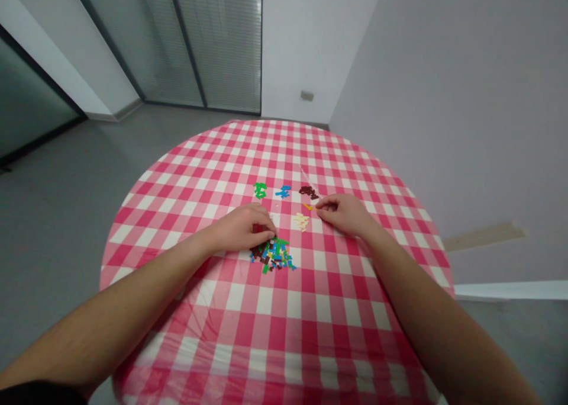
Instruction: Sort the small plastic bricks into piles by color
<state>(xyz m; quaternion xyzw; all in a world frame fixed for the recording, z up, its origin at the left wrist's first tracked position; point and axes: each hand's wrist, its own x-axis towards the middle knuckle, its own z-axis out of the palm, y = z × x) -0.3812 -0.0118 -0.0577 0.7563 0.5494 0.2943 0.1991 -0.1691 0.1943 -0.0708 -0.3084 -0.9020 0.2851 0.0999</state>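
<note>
Left hand: curled fingertips touching the mixed pile of small bricks; grip unclear.
Right hand: fingers pinched beside the brown bricks; contents cannot be told.
Nearby: green bricks, blue bricks, cream bricks, sorted apart.
Surface: round checked table.

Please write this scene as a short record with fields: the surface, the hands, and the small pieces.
surface: round table with red and white checked cloth
left hand: fingertips at the edge of the mixed pile
right hand: fingers pinched beside the brown group; held piece cannot be told
sorted groups: green group, blue group, cream group, one orange piece
</note>
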